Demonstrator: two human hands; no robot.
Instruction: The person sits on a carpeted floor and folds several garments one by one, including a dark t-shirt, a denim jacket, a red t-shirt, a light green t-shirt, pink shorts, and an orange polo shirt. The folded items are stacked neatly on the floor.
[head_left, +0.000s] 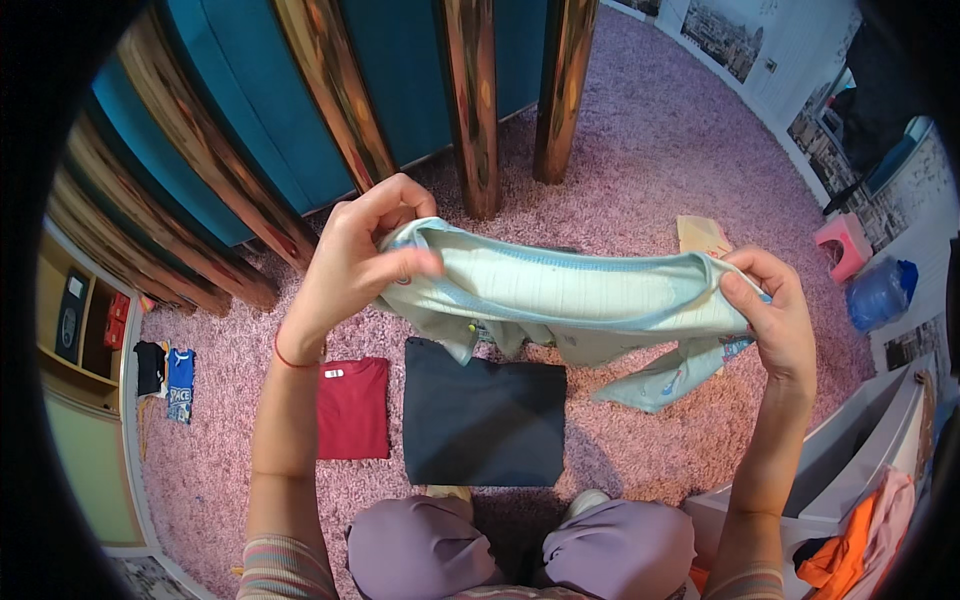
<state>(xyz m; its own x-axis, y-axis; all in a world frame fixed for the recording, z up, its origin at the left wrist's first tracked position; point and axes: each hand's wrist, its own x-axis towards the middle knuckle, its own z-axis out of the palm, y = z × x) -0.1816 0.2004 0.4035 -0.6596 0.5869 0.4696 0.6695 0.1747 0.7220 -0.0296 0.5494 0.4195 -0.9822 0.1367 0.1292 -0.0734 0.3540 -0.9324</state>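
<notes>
Both hands stretch a pale blue-green shirt (555, 288) in the air, its wide neckline facing me. My left hand (367, 251) grips one end of the neckline between thumb and fingers. At the other end, my right hand (772, 307) pinches the edge near a small patterned part. The shirt's lower cloth hangs loosely below. Under it a dark folding board or folded dark cloth (484, 420) lies flat on the carpet before my knees; which of the two I cannot tell. A folded red shirt (354, 409) lies to its left, partly behind my left forearm.
Pink shaggy carpet (637, 112) covers the floor. Wooden posts (472, 112) stand before a blue panel. Folded clothes (180, 382) lie far left near a shelf (82, 322). To the right are a grey bin (847, 442) with clothes beside it, a pink stool (851, 236) and a blue water jug (877, 296).
</notes>
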